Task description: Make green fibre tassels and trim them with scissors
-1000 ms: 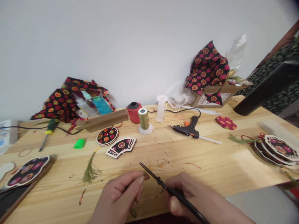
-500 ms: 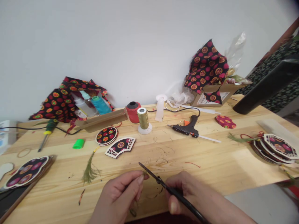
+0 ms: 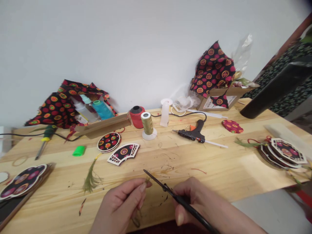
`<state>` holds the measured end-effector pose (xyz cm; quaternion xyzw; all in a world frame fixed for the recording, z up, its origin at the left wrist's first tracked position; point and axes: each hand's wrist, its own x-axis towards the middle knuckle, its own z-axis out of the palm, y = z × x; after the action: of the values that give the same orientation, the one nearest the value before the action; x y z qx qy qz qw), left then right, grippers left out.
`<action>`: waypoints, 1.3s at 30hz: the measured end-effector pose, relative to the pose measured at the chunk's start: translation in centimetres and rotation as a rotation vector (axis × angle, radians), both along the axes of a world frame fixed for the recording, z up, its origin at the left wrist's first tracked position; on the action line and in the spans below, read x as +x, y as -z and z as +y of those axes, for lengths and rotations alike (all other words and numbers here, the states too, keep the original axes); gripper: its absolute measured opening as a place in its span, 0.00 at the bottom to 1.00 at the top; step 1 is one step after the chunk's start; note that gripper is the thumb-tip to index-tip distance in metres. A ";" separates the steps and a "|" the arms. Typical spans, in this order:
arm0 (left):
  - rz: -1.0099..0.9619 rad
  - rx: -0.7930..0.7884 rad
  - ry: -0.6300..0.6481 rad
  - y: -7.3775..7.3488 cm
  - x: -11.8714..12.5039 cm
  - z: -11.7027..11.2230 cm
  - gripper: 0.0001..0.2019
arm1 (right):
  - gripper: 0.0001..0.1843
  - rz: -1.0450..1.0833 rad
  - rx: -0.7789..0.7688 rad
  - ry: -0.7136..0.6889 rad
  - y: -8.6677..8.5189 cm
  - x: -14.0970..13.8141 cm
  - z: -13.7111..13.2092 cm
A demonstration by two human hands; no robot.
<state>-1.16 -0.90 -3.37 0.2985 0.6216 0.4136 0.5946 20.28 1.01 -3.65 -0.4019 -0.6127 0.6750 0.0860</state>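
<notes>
My right hand [image 3: 192, 201] is closed on black-handled scissors [image 3: 168, 190], their blades pointing up and left. The blades reach the fingertips of my left hand [image 3: 124, 201], which pinches a bundle of olive-green thread [image 3: 136, 221]; part of it hangs below the palm, and its top end is mostly hidden by fingers and blade. Beyond my hands lie a fan-shaped ornament [image 3: 123, 153] with patterned fabric and a round one [image 3: 109, 142] with an olive tassel [image 3: 91, 178]. A gold thread spool [image 3: 147, 125] stands upright behind them.
A black glue gun [image 3: 195, 133] lies right of centre, its cord running back. At the right edge sits a stack of ornaments [image 3: 284, 152]. A screwdriver [image 3: 45, 141], a green cap [image 3: 79, 150] and a flower-shaped ornament [image 3: 24, 182] are on the left. Someone in patterned clothing [image 3: 280, 78] is at far right.
The view has shifted slightly, so the table things sit a little further left. My hands and the scissors hold nearly the same pose, with the blades still at the left fingertips.
</notes>
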 end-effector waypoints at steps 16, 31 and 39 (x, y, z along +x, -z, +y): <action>-0.122 0.004 -0.288 -0.2 -0.7 0.7 0.16 | 0.09 -0.790 0.646 0.135 -2.6 8.4 0.8; -0.129 0.012 -0.314 -0.1 -0.5 0.3 0.16 | 0.10 -0.905 0.882 0.228 -1.5 9.8 1.8; -0.139 -0.019 -0.330 0.0 -0.6 0.2 0.18 | 0.09 -0.774 1.175 0.283 0.6 3.8 5.1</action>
<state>-1.71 -0.69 -3.37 0.1574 0.6233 0.5193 0.5631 24.03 6.08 -4.23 -0.5754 -0.8034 0.0252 0.1513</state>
